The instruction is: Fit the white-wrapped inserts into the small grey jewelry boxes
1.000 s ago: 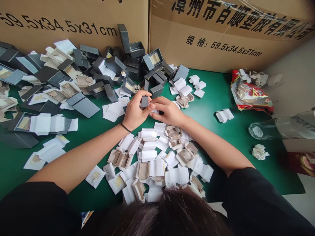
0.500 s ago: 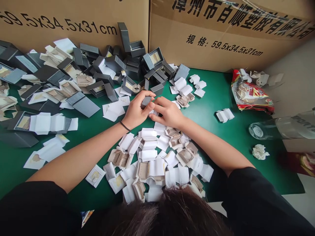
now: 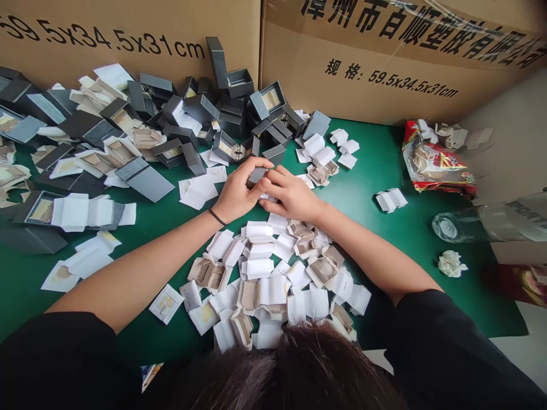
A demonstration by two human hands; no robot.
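Note:
Both hands meet over the middle of the green table [image 3: 384, 228]. My left hand [image 3: 237, 191] is closed around a small dark grey box [image 3: 255, 175], its fingers curled over the top. My right hand [image 3: 293, 193] presses against the same box from the right, fingers pinched on it, with a bit of white paper showing beneath. A heap of dark grey boxes [image 3: 222, 122] lies just behind the hands. Below my wrists spreads a pile of white and beige folded card inserts [image 3: 265, 273].
Two large brown cartons [image 3: 363, 57] wall off the back. More grey boxes and inserts [image 3: 81, 165] cover the left. At right lie a red snack bag [image 3: 436, 162], a clear bottle on its side [image 3: 487, 222] and a crumpled paper ball [image 3: 452, 263].
Both hands have drifted slightly up and right with the grey box, which has tilted in my left fingers. Everything else on the table is unmoved.

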